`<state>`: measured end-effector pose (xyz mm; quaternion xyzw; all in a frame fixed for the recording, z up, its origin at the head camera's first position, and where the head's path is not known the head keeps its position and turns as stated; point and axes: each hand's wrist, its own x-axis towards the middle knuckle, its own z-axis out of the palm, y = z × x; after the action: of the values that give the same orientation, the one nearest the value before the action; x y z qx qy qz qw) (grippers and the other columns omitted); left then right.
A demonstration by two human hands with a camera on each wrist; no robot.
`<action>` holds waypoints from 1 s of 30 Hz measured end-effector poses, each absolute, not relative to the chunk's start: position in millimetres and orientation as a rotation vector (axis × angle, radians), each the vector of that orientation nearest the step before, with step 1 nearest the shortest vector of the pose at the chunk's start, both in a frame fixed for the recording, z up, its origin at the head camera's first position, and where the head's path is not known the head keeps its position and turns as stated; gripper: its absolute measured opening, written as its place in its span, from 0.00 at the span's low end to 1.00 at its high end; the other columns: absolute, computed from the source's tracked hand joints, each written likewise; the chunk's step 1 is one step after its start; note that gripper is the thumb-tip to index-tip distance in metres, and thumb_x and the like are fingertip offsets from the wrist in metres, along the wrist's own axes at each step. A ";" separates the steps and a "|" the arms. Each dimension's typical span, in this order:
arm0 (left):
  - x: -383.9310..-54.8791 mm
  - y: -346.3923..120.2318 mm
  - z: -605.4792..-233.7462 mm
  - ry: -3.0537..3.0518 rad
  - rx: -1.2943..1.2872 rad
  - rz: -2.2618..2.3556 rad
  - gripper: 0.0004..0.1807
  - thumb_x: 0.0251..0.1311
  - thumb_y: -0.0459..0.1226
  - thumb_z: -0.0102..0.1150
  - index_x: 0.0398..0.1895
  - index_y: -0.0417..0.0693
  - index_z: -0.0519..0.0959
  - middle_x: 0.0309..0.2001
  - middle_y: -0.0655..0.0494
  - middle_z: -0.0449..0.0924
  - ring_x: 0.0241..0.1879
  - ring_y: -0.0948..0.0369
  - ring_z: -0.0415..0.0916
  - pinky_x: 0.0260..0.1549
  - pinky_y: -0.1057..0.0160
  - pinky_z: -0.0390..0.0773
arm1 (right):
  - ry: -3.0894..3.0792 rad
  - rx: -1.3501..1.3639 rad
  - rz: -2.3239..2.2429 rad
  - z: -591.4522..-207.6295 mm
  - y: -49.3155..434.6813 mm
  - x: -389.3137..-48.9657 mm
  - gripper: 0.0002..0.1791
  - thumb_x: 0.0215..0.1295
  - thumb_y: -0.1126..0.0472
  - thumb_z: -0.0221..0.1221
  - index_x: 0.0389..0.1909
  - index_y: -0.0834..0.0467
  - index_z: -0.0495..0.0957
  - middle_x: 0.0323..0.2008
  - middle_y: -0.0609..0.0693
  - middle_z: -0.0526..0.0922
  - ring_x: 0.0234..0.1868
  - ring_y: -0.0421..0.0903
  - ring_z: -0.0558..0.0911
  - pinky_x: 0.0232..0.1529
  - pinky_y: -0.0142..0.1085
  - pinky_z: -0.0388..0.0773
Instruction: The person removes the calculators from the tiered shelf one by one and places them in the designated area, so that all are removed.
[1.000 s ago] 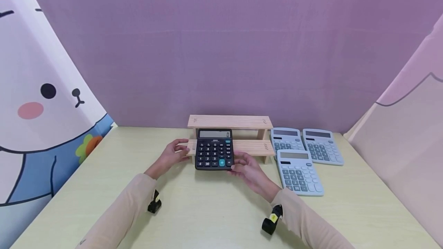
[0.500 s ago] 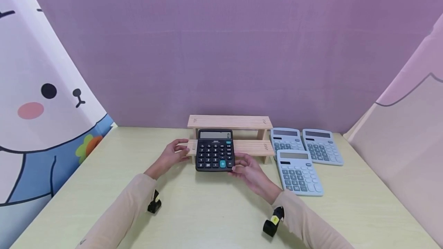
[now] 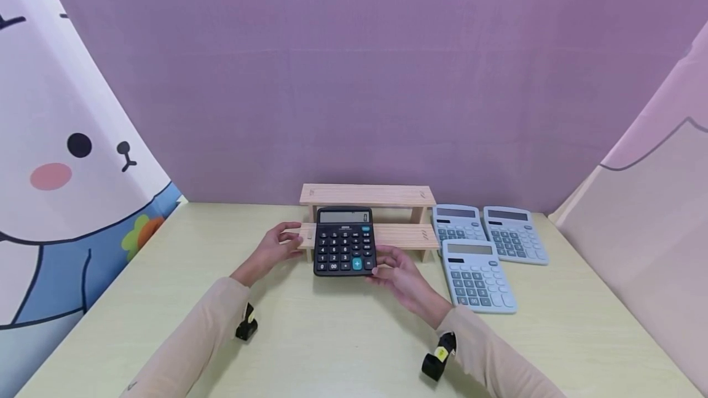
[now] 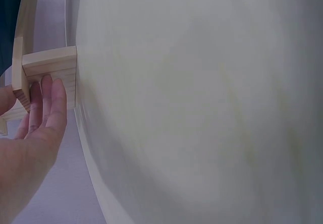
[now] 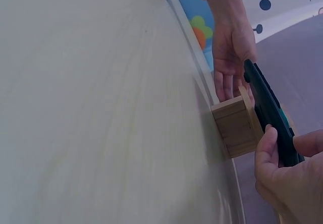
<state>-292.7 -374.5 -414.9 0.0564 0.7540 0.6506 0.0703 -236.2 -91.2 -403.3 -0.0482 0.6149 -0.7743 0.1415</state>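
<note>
A black calculator (image 3: 345, 241) with a teal plus key overlaps the lower step of a small two-tier wooden rack (image 3: 406, 236) in the head view. My right hand (image 3: 402, 281) pinches its lower right corner, thumb on the key side and fingers behind. In the right wrist view the calculator (image 5: 270, 110) is seen edge-on, tilted, close over the step. My left hand (image 3: 272, 253) grips the left end of the lower step. The left wrist view has its thumb on top of the board and the fingers (image 4: 48, 103) underneath, beside the rack's leg (image 4: 55, 70).
Right of the rack lie three light blue calculators: one in front (image 3: 480, 275), one behind it (image 3: 456, 221) and one at the far right (image 3: 515, 233). A purple cloth wall (image 3: 365, 78) rises behind the pale table (image 3: 332, 349). Printed cloths hang on both sides.
My right hand has brought the black calculator slightly toward me and to the right. The left hand and the rack have stayed in place.
</note>
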 end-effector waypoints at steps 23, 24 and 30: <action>-293.1 -374.7 -415.2 2.278 0.163 1.948 0.26 0.64 0.29 0.48 0.64 0.34 0.55 0.54 0.30 0.67 0.44 0.57 0.76 0.51 0.53 0.79 | 1.780 -0.165 -2.219 -402.7 -88.8 -233.6 0.32 0.51 0.82 0.47 0.60 0.66 0.57 0.41 0.55 0.71 0.38 0.45 0.76 0.46 0.39 0.82; -293.2 -374.7 -415.3 2.279 0.162 1.948 0.26 0.64 0.29 0.48 0.64 0.34 0.55 0.54 0.30 0.67 0.43 0.57 0.76 0.51 0.53 0.79 | 1.781 -0.163 -2.219 -402.2 -88.4 -233.4 0.32 0.51 0.82 0.47 0.60 0.66 0.57 0.42 0.55 0.70 0.38 0.45 0.76 0.47 0.39 0.82; -293.1 -375.5 -415.4 2.281 0.168 1.942 0.26 0.64 0.29 0.47 0.64 0.35 0.56 0.54 0.31 0.67 0.42 0.60 0.76 0.51 0.53 0.79 | 1.782 -0.165 -2.222 -401.5 -84.4 -232.9 0.32 0.51 0.82 0.46 0.60 0.66 0.57 0.43 0.56 0.70 0.38 0.45 0.77 0.47 0.40 0.81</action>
<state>-293.1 -375.5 -415.4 0.0558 0.7584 0.6456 0.0703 -232.9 -84.4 -401.5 -0.0573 0.6180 -0.7708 0.1438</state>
